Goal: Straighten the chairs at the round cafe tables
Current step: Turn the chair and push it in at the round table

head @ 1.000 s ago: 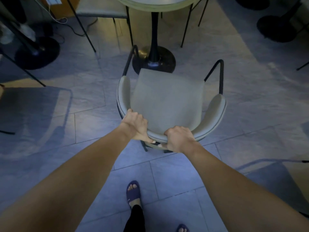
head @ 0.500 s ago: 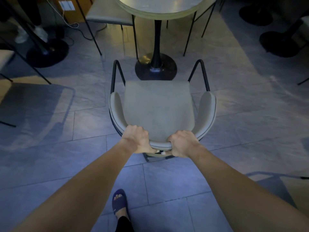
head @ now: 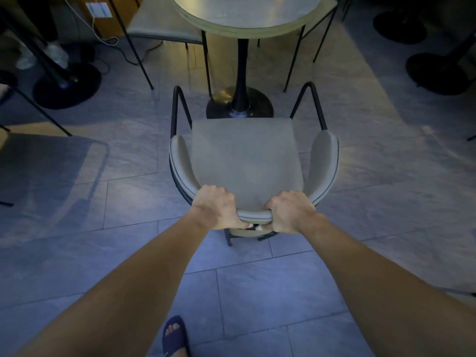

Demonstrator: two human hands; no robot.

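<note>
Left hand (head: 217, 211) and right hand (head: 291, 212) both clenched armchair (head: 244, 161) backrest, seat faced round table (head: 247, 14) pedestal.

Bare forearms, navy slide sandal (head: 174, 333)

Pale grey upholstered armchair (head: 244, 161) with dark piping and black metal frame, pale greenish round counter (head: 247, 14) on black pedestal base (head: 239, 104), blue-grey stone-patterned floor tiles (head: 257, 292) with thin pale grout lines, navy slide sandal (head: 173, 333), white cable (head: 103, 39)
</note>
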